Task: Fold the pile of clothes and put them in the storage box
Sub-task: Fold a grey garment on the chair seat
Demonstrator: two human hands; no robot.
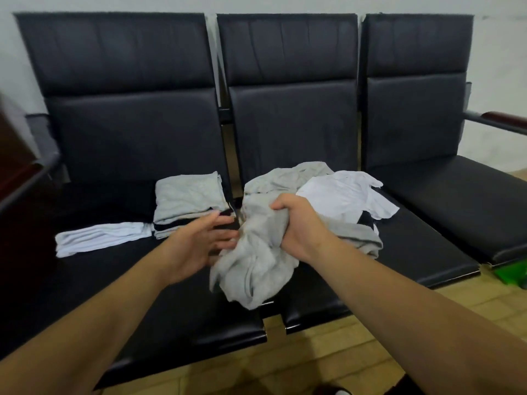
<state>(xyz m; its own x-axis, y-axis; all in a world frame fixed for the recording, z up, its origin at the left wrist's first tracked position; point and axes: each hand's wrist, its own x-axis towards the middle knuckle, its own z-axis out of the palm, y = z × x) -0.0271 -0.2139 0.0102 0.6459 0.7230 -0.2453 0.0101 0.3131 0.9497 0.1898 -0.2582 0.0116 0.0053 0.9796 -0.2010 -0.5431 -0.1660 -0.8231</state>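
Note:
My right hand [299, 223] grips a crumpled grey garment [256, 269] and holds it bunched above the front of the middle seat. My left hand [199, 240] is spread, its straight fingers reaching to the garment's left side. Behind them lies a loose pile of clothes [336, 195], grey and white with a dark piece showing. On the left seat stands a folded stack [188, 201], grey on top with dark layers under it. A folded white piece [99, 238] lies to its left. No storage box is visible.
A row of three black padded seats [427, 238] stands against a white wall, with armrests [496, 121] at both ends. The right seat holds nothing. A green object [513, 276] sits on the yellowish tiled floor at the right edge.

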